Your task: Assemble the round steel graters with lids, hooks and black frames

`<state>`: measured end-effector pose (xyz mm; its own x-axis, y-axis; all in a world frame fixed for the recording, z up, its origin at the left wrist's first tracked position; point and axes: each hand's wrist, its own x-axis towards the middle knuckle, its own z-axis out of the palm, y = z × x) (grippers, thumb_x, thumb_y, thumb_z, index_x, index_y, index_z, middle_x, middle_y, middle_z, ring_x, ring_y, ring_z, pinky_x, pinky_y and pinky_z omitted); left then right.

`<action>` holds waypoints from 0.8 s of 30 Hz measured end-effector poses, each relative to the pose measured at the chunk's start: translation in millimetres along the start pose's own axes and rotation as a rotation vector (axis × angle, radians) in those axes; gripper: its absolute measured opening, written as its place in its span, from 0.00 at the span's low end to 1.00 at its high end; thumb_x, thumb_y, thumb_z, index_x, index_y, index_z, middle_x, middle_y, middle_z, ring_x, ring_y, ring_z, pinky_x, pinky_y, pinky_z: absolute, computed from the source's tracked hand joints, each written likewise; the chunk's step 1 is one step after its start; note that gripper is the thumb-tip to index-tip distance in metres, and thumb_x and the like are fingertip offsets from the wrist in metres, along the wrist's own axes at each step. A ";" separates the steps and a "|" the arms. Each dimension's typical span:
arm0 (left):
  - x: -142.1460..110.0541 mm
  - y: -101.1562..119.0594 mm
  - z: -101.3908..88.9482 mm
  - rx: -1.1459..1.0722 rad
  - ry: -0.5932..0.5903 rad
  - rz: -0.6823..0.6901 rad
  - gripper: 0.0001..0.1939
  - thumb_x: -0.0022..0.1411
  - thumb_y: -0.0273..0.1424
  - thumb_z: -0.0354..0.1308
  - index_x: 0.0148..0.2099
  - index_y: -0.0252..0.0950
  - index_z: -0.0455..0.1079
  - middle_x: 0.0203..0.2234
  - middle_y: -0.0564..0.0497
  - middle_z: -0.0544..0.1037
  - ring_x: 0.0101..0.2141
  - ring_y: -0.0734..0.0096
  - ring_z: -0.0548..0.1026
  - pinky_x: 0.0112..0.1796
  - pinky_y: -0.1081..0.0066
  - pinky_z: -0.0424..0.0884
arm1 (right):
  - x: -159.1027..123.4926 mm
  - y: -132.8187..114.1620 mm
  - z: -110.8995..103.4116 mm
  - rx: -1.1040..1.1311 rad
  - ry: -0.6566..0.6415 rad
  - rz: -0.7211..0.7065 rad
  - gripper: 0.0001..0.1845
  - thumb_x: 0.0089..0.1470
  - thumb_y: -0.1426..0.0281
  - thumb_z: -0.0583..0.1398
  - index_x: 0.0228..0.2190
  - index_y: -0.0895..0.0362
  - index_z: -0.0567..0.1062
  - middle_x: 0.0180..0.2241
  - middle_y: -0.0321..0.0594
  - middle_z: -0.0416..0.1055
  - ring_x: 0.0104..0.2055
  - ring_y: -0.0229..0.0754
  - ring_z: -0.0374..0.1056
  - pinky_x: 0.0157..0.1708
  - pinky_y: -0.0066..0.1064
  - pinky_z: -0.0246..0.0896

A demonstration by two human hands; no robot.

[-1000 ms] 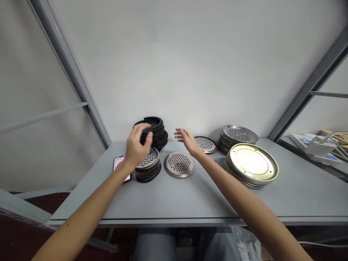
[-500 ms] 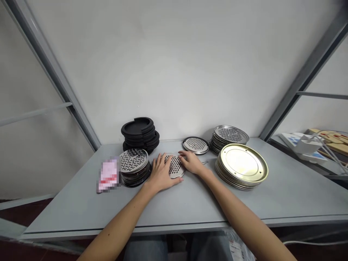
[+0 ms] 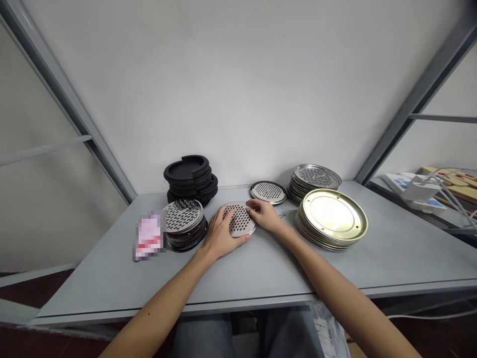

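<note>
A round metal grater disc [image 3: 240, 219], pierced with many small holes, lies on the grey table between my hands. My left hand [image 3: 221, 231] grips its left side, thumb along the near rim and fingers over the top. At the upper right rim, my right hand [image 3: 263, 215] holds the edge between thumb and curled fingers. Just left of my left hand stands a stack of grater discs [image 3: 183, 216] with dark pieces beneath. Behind it rise stacked black rings [image 3: 188, 169] with notched rims. Beyond my right hand lies another perforated disc [image 3: 268, 191] in a black rim.
To the right stand a pile of gold-coloured round lids [image 3: 333, 214] and a stack of silver grater discs [image 3: 316, 176]. A phone [image 3: 149, 236] with a blurred screen lies at the left. A small wire piece [image 3: 282, 216] is beside my right wrist. The wall closes off the back.
Both hands have come down from above the table onto the middle grater disc and taken hold of its rim. Over the last half second they have barely moved. The view has shifted slightly.
</note>
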<state>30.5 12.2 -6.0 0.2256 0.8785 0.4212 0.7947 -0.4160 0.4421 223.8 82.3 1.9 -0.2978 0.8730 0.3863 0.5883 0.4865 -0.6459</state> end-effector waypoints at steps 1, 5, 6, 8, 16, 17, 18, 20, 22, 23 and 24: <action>0.1 0.2 0.4 -0.001 0.015 0.014 0.42 0.47 0.49 0.66 0.61 0.38 0.59 0.62 0.40 0.56 0.60 0.47 0.59 0.58 0.53 0.59 | 0.5 1.5 0.1 0.025 0.000 0.012 0.14 0.56 0.65 0.58 0.42 0.58 0.75 0.40 0.45 0.77 0.41 0.44 0.73 0.42 0.35 0.67; 0.3 -0.4 3.4 -0.003 0.016 0.067 0.38 0.47 0.48 0.67 0.57 0.37 0.65 0.59 0.41 0.62 0.60 0.47 0.59 0.58 0.51 0.59 | -0.2 4.7 -2.1 0.041 -0.038 0.037 0.16 0.56 0.65 0.58 0.43 0.61 0.75 0.40 0.47 0.76 0.41 0.45 0.72 0.42 0.35 0.67; 0.3 -0.8 3.9 -0.007 0.005 0.076 0.36 0.47 0.48 0.67 0.56 0.37 0.66 0.57 0.41 0.64 0.60 0.47 0.60 0.58 0.51 0.59 | -0.9 4.4 -3.2 0.008 -0.054 0.023 0.17 0.56 0.65 0.58 0.43 0.61 0.75 0.40 0.48 0.76 0.41 0.46 0.72 0.43 0.37 0.67; 0.4 -1.5 4.0 -0.011 -0.013 0.092 0.31 0.49 0.48 0.65 0.53 0.39 0.70 0.54 0.43 0.68 0.59 0.48 0.60 0.58 0.51 0.59 | -2.8 2.9 -5.4 -0.084 -0.090 -0.037 0.19 0.56 0.63 0.57 0.44 0.62 0.75 0.41 0.50 0.75 0.43 0.49 0.71 0.46 0.40 0.65; 0.0 -3.7 -2.9 0.010 -0.138 0.178 0.38 0.46 0.50 0.68 0.57 0.38 0.68 0.59 0.43 0.66 0.62 0.45 0.56 0.59 0.49 0.59 | -11.0 4.8 -11.7 -0.118 -0.331 -0.190 0.37 0.55 0.52 0.57 0.59 0.61 0.64 0.62 0.57 0.56 0.63 0.57 0.55 0.61 0.48 0.51; 0.0 -3.1 -3.7 0.006 -0.135 0.179 0.36 0.49 0.49 0.66 0.57 0.38 0.68 0.59 0.43 0.66 0.62 0.46 0.56 0.59 0.49 0.59 | -11.9 5.6 -13.8 -0.096 -0.364 -0.183 0.39 0.54 0.52 0.58 0.60 0.60 0.62 0.63 0.57 0.53 0.64 0.57 0.53 0.61 0.48 0.50; 0.1 -2.3 -4.4 -0.001 -0.131 0.179 0.34 0.52 0.48 0.64 0.57 0.38 0.68 0.58 0.43 0.67 0.62 0.48 0.56 0.59 0.50 0.60 | -12.7 6.2 -16.5 -0.070 -0.384 -0.178 0.40 0.54 0.51 0.58 0.61 0.59 0.61 0.64 0.57 0.51 0.65 0.57 0.52 0.61 0.49 0.50; 0.7 -0.6 -6.0 -0.021 -0.122 0.170 0.32 0.56 0.49 0.61 0.58 0.38 0.68 0.59 0.43 0.67 0.63 0.49 0.57 0.59 0.51 0.60 | -14.4 6.4 -22.8 -0.012 -0.396 -0.186 0.40 0.52 0.51 0.60 0.61 0.58 0.62 0.65 0.56 0.49 0.65 0.58 0.51 0.60 0.50 0.51; 1.7 0.4 -7.4 -0.038 -0.117 0.153 0.31 0.59 0.49 0.58 0.59 0.37 0.67 0.59 0.43 0.67 0.63 0.50 0.57 0.59 0.52 0.60 | -16.4 5.9 -29.0 0.039 -0.388 -0.226 0.38 0.51 0.51 0.62 0.59 0.56 0.65 0.65 0.53 0.50 0.65 0.58 0.50 0.60 0.51 0.52; 2.3 0.4 -8.0 -0.045 -0.115 0.145 0.31 0.59 0.49 0.57 0.60 0.37 0.67 0.59 0.44 0.66 0.62 0.50 0.57 0.59 0.51 0.60 | -17.6 5.6 -31.5 0.059 -0.372 -0.250 0.36 0.50 0.52 0.63 0.57 0.55 0.68 0.64 0.52 0.53 0.65 0.58 0.51 0.60 0.51 0.51; 2.8 0.2 -8.5 -0.050 -0.112 0.140 0.31 0.60 0.49 0.57 0.60 0.38 0.66 0.59 0.44 0.66 0.62 0.50 0.58 0.59 0.51 0.60 | -19.0 5.3 -33.4 0.078 -0.348 -0.272 0.34 0.48 0.52 0.64 0.55 0.54 0.71 0.62 0.51 0.58 0.65 0.58 0.51 0.60 0.52 0.51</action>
<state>26.5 12.6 2.0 0.3959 0.8306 0.3915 0.7224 -0.5450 0.4256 257.6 67.2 13.1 -0.6771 0.6660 0.3129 0.3989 0.6895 -0.6045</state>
